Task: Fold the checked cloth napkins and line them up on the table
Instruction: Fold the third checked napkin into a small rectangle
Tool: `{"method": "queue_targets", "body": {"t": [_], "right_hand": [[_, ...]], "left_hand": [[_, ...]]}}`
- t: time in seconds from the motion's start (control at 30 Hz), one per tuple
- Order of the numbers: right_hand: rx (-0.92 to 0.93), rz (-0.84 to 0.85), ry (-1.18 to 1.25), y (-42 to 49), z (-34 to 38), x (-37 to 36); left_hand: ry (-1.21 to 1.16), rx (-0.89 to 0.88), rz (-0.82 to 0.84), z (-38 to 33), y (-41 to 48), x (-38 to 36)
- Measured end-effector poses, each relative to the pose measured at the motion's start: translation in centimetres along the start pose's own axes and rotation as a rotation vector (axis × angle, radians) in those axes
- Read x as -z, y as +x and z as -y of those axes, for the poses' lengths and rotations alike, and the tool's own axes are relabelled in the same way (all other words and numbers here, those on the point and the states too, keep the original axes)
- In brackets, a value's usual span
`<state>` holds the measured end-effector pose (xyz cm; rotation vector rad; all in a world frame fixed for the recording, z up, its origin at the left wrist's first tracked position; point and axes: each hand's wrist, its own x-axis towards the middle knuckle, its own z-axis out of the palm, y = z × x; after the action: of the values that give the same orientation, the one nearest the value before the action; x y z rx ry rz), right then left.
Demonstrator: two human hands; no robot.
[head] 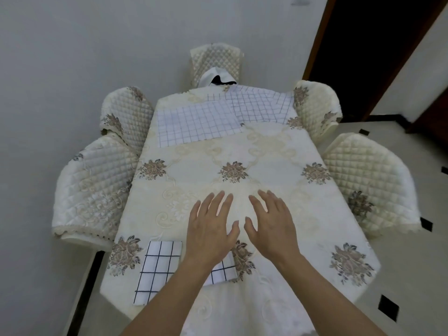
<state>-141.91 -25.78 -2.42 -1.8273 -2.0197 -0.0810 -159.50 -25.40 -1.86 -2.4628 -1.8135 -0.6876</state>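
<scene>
Two unfolded white napkins with thin dark checks lie at the table's far end: one (196, 123) on the left, the other (263, 105) overlapping it on the right. A folded checked napkin (158, 267) lies near the front left edge. A second folded napkin (221, 272) beside it is mostly hidden under my left forearm. My left hand (211, 229) and my right hand (272, 224) hover side by side over the middle of the table, palms down, fingers spread, holding nothing.
The table (278, 151) wears a cream embroidered cloth with floral motifs. Quilted cream chairs stand around it: two at left (94, 187), two at right (373, 180), one at the far end (215, 59) with a white-and-black item on it. A dark doorway (368, 44) is back right.
</scene>
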Motion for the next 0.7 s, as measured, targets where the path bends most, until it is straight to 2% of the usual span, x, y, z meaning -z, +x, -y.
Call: {"method": "queue_targets", "body": {"t": [0.43,0.7], "right_hand": [[-0.066,-0.026,-0.038,-1.4,1.2,2.0],[-0.229,-0.057,-0.082,-3.0,-0.5,2.7]], "left_hand": [[0.028,-0.051,0.035,-1.2,0.3,1.4],[-0.032,-0.165,0.083,-1.8,1.6,0.2]]}}
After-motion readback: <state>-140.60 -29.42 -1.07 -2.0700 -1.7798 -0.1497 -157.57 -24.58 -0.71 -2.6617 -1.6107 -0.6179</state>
